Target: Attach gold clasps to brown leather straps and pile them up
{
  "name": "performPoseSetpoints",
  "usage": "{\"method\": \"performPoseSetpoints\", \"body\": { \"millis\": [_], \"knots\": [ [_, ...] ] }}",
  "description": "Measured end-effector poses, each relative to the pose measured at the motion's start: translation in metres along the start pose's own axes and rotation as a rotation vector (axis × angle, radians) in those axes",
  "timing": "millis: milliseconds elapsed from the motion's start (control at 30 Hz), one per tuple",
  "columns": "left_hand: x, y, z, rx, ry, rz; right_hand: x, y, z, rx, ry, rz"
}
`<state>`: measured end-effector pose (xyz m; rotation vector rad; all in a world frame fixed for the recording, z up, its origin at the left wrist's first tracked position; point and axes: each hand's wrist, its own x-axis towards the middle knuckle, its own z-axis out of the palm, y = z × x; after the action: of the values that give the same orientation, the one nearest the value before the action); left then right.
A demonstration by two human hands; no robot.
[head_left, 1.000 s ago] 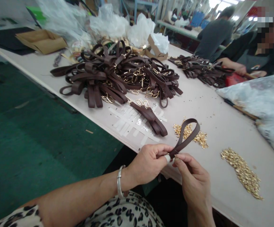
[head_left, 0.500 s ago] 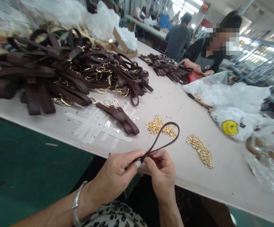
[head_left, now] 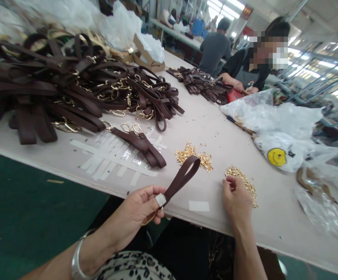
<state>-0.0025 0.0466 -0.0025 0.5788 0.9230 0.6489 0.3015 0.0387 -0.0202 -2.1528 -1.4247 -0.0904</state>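
My left hand [head_left: 144, 206] is closed around the lower end of a dark brown leather wrist strap [head_left: 182, 177], thumb on top. The strap's loop points up and away over the table edge. A gold metal ring [head_left: 150, 219] hangs from the strap below my fingers, and a whitish wrap covers my thumb. My right hand [head_left: 237, 198] is at the left edge of a pile of small gold rivet pieces [head_left: 249, 188]. Its fingers are bent in toward the thumb; anything pinched there is hidden. A second pile of gold rivets [head_left: 188, 152] lies behind the strap loop.
A large heap of brown straps with gold clasps [head_left: 99, 87] covers the table's left side. Two straps [head_left: 141, 144] lie in front of it near taped strips [head_left: 99, 161]. Plastic bags [head_left: 288, 128] sit at right. A co-worker [head_left: 244, 70] works across the table [head_left: 276, 217].
My right hand has let go of the strap and moved right to the rivet pile. My left hand still holds the strap, now turned and tilted. A white label-like strip shows on the table.
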Motion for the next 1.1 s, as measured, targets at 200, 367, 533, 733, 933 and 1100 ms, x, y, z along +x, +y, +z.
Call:
{"method": "performPoseSetpoints", "body": {
  "millis": [200,367,533,733,933,1100],
  "knots": [
    [0.0,0.003,-0.003,0.033,0.011,0.002,0.029,0.023,0.007,-0.195,-0.047,-0.133],
    [-0.003,0.006,-0.007,0.052,-0.022,0.0,0.037,0.023,0.009,-0.309,-0.114,-0.173],
    [-0.003,0.01,-0.002,0.042,-0.033,-0.013,0.052,0.023,0.003,-0.349,-0.2,-0.156],
    [0.002,0.007,0.005,-0.008,-0.003,0.089,0.06,0.023,-0.003,-0.213,-0.234,-0.071],
    [0.008,0.0,0.006,0.045,0.022,0.21,-0.031,-0.053,-0.001,0.648,-0.07,-0.152],
    [0.007,-0.004,0.006,0.124,0.004,0.283,-0.082,-0.11,0.011,0.765,-0.186,-0.427]
  ]
}}
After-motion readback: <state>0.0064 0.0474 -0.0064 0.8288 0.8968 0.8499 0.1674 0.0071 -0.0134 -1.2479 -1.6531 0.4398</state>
